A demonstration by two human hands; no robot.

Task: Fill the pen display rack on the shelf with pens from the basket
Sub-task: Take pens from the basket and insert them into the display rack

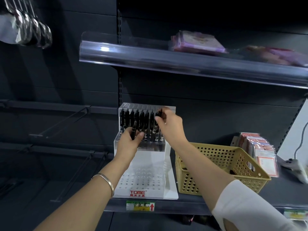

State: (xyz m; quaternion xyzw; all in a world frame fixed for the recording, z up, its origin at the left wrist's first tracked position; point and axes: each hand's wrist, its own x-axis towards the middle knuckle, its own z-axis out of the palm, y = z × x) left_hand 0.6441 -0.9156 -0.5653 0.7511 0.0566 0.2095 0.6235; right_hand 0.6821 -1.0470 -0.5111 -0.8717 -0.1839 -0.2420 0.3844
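- Dark shop shelving (66, 77) is standing behind; its shelf (283, 194) is carrying the white rack (141, 182), with the tan basket (216, 157) just beside it.
- The left hand (128, 144) is gripping a pen (133, 130); the right hand (170, 127) is pinching another pen (159, 114) at the rack's upper tier.
- Pens (141, 120) are lining that tier; the lower holes are standing empty, so most of the job is likely lying ahead.

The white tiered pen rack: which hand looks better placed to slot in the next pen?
Right, probably. The right hand pinches a black pen right at the upper row of the white tiered plastic pen rack, beside the standing pens. The left hand grips a second black pen lower, in front.
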